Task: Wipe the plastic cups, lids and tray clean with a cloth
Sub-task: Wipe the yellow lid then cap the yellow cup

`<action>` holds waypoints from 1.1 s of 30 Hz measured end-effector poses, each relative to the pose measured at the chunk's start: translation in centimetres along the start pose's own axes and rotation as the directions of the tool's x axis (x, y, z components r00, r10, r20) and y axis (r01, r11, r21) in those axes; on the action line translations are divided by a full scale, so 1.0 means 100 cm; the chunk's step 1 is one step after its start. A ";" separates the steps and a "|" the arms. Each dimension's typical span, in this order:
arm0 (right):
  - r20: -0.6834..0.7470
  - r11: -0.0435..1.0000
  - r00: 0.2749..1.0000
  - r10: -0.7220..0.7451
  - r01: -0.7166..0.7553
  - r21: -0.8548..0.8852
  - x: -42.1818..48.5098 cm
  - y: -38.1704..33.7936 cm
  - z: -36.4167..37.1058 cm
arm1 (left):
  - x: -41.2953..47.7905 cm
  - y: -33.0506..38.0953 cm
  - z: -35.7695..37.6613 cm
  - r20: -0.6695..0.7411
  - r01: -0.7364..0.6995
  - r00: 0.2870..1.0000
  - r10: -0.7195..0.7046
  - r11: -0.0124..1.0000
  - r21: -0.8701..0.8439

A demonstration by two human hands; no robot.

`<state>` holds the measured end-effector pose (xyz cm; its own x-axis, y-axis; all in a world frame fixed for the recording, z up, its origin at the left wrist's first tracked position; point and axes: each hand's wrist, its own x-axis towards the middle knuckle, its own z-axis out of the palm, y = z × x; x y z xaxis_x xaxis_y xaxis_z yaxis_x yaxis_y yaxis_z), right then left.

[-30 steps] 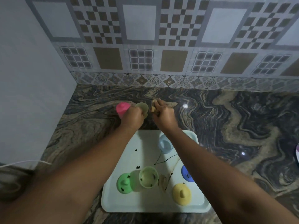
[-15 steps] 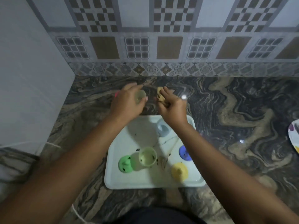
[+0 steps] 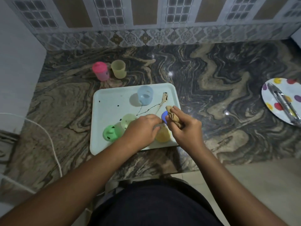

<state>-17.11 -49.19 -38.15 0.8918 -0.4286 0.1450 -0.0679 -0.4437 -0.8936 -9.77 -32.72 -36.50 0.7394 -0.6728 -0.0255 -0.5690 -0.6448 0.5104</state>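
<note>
Right hand [image 3: 187, 129] curled tight round a crumpled tan cloth [image 3: 173, 117], the wad poking out at 11 o'clock past the knuckles. Touching the cloth at its 9 o'clock, a round blue lid [image 3: 163, 115], half hidden. Left hand [image 3: 143, 129] just at 9 o'clock of the right, palm down, fingers bent toward the cloth; too blurred to tell whether gripping anything. At 6 o'clock of the cloth, between the 2 hands, a domed yellow lid [image 3: 162, 137] in matte plastic, partly covered by the left fingers. At 10 o'clock of the left hand, a pale green cup [image 3: 128, 119], translucent, rim up; at 9 o'clock, a green lid [image 3: 110, 133] with a small knob and dark specks. All of these on a pale mint tray [image 3: 110, 101], rectangular, rounded corners, low raised rim, marked with thin dark lines [image 3: 146, 110], scattered black dots and a brown streak [image 3: 164, 98]. Near the tray's 12 o'clock edge, an upright translucent blue cup [image 3: 145, 97]. Off the tray at 11 o'clock, a pink cup [image 3: 100, 70] capped with a pink lid and an open yellow cup [image 3: 118, 69], side by side on the counter [image 3: 211, 103]: polished stone, swirled in brown, grey and black, with small glints of light. Well apart at 3 o'clock, a white plate [image 3: 275, 101] with coloured dots, and metal tongs [image 3: 284, 103] laid across it. At 9 o'clock, a white cable [image 3: 53, 144] looping over the stone. Patterned tiles [image 3: 146, 17] along the back at 12 o'clock.
</note>
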 end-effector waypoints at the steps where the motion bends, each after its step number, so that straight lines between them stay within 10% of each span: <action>1: 0.003 1.000 1.000 0.020 -0.019 -0.014 -0.007 0.007 -0.003 | -0.001 0.002 0.008 0.052 0.000 0.999 -0.002 0.999 0.049; 13: -0.036 0.985 0.985 0.170 -0.170 -0.009 -0.032 0.036 -0.018 | 0.012 0.004 0.040 0.177 -0.119 0.982 0.057 0.926 0.359; 21: 0.083 0.872 0.966 0.245 -0.256 0.417 -0.023 -0.019 -0.031 | 0.014 0.025 -0.017 -0.248 -0.001 0.965 -0.087 0.942 -0.336; 26: 0.077 0.823 0.988 0.131 -0.152 0.547 -0.003 -0.062 -0.033 | 0.004 0.041 -0.071 -0.044 0.122 0.926 -0.374 0.407 -0.905; 30: 0.107 0.800 0.994 0.012 -0.074 0.595 0.007 -0.080 -0.026 | -0.004 0.044 -0.095 0.072 0.093 0.916 -0.394 0.036 -0.995; 33: 0.165 0.791 0.986 -0.023 -0.083 0.606 0.012 -0.088 -0.015 | -0.009 0.043 -0.101 0.103 0.089 0.930 -0.354 -0.056 -0.994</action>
<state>-16.06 -46.96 -29.47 0.9546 -0.2828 0.0932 0.1432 0.1614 -0.9765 -9.27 -31.20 -25.58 0.8516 -0.4348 -0.2927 0.4555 0.3375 0.8238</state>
